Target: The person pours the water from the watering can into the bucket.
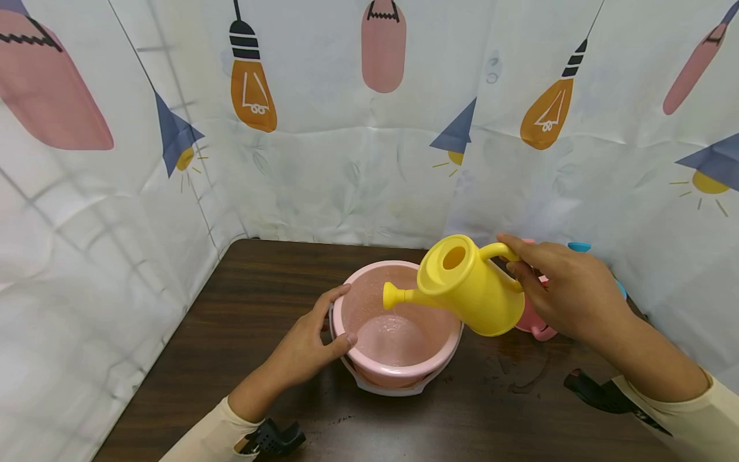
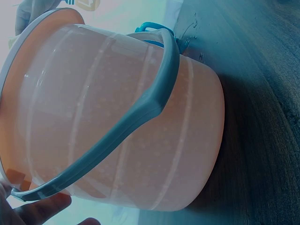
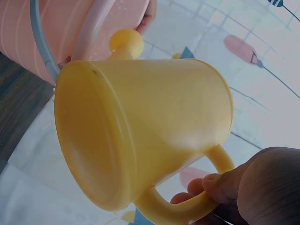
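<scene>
A yellow watering can (image 1: pixel 482 289) is tilted above a pink bucket (image 1: pixel 398 371), its spout (image 1: pixel 394 296) pointing left over the opening. My right hand (image 1: pixel 577 295) holds the can by its loop handle, fingers curled round it in the right wrist view. My left hand (image 1: pixel 303 350) grips the left side of the bucket's rim, with the thumb on top and other fingers below the edge. The bucket stands upright on the table, its grey carrying handle (image 2: pixel 136 115) hanging down outside. Its inner bottom looks wet and shiny. No stream from the spout is visible.
Behind my right hand are a pink object (image 1: pixel 543 330) and a blue one (image 1: pixel 579 246), both partly hidden. Wet marks (image 1: pixel 528 385) lie on the dark wooden table (image 1: pixel 254 282) right of the bucket. A printed white cloth (image 1: pixel 323 179) hangs behind and to the left.
</scene>
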The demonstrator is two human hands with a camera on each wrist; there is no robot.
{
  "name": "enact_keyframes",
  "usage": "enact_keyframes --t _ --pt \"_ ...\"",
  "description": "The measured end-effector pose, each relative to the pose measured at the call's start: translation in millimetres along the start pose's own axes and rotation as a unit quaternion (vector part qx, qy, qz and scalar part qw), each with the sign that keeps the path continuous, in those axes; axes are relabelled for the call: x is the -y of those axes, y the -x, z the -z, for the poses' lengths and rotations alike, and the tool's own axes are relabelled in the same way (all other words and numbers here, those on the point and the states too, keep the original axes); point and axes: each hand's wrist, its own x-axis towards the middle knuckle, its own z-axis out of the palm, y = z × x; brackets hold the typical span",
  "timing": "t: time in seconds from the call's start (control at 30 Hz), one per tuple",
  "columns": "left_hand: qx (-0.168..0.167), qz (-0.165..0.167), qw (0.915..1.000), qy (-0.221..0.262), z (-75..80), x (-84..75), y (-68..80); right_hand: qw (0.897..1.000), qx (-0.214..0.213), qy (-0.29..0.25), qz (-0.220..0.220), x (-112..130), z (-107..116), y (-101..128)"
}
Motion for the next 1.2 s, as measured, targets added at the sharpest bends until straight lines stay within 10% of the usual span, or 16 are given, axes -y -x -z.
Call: enact_keyframes --t 1.2 --pt "0.003 0.001 1.0 0.004 1.1 -1.5 0.7 1.0 0.004 -0.001 0.0 2.2 -0.8 -2.8"
